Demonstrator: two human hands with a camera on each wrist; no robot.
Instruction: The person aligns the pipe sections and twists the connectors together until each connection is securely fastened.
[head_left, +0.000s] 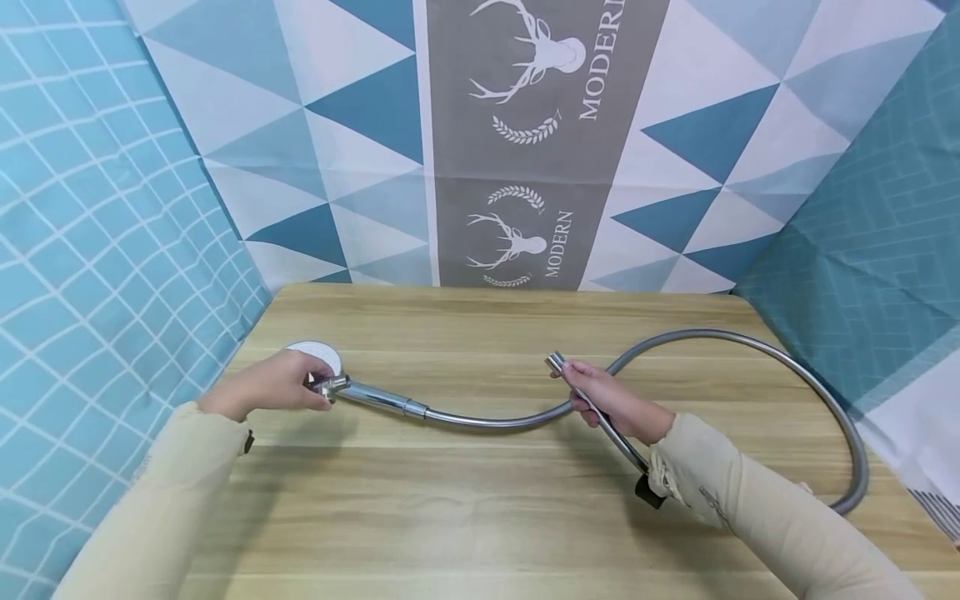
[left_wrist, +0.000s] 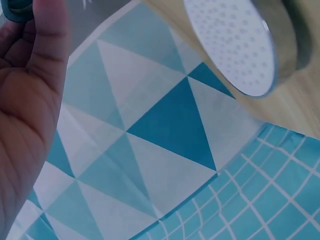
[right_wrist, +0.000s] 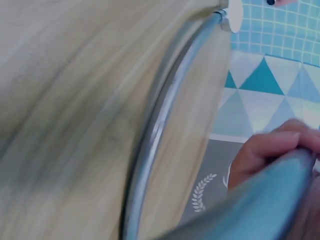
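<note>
Above the left end of the wooden table, my left hand (head_left: 279,382) pinches a small shiny metal fitting (head_left: 332,386); its exact kind is unclear. The left wrist view shows only its dark round end (left_wrist: 19,9) at the fingers. A shower head (head_left: 318,354) with a white face (left_wrist: 235,45) lies just behind that hand, its chrome handle (head_left: 378,398) joined to a flexible metal shower hose (head_left: 487,423). My right hand (head_left: 618,402) grips a metal hose end, its connector (head_left: 555,361) pointing up and left. That length, blurred in the right wrist view, runs back under the forearm.
The hose curves behind the right hand into a wide loop (head_left: 817,383) on the table's right side. Patterned sheets (head_left: 360,125) stand along the table's back edge, with blue tiled cloth (head_left: 97,250) at left and teal cloth (head_left: 885,217) at right. Bare wood (head_left: 450,517) lies between the forearms.
</note>
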